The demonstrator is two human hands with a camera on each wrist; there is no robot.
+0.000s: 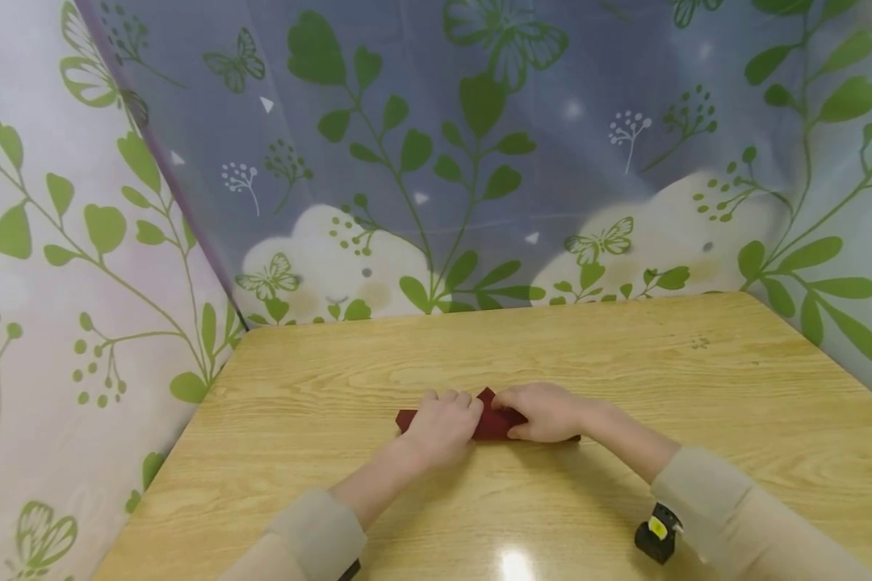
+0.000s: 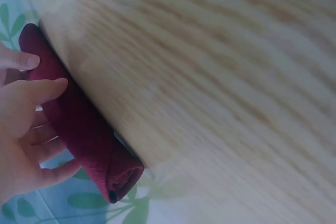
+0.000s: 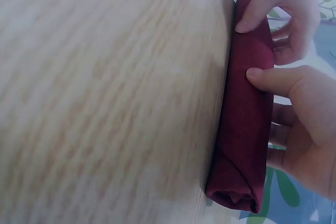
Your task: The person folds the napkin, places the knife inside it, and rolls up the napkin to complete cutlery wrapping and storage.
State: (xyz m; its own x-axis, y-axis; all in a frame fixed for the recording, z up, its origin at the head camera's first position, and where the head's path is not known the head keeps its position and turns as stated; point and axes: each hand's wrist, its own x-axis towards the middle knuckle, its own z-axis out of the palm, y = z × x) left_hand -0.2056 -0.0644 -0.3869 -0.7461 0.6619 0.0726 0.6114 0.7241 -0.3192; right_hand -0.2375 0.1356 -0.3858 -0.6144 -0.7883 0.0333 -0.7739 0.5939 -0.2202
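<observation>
A dark red cloth (image 1: pixel 496 423), rolled into a tube, lies crosswise on the wooden table in the head view. My left hand (image 1: pixel 442 428) grips the roll left of its middle. Close beside it, my right hand (image 1: pixel 548 413) holds the roll on the right. A pointed corner of fabric sticks up between the hands at the far side. In the left wrist view the rolled cloth (image 2: pixel 84 121) has a thumb on its near side and fingers behind it. The right wrist view shows the same hold, with a spiral fold at the end of the rolled cloth (image 3: pixel 244 119).
The light wooden table (image 1: pixel 320 379) stretches out around the hands. Behind it hangs a blue-grey curtain (image 1: pixel 581 153) printed with leaves and butterflies, with pale printed cloth at both sides. A black device (image 1: pixel 656 537) with a yellow mark sits beneath the right sleeve.
</observation>
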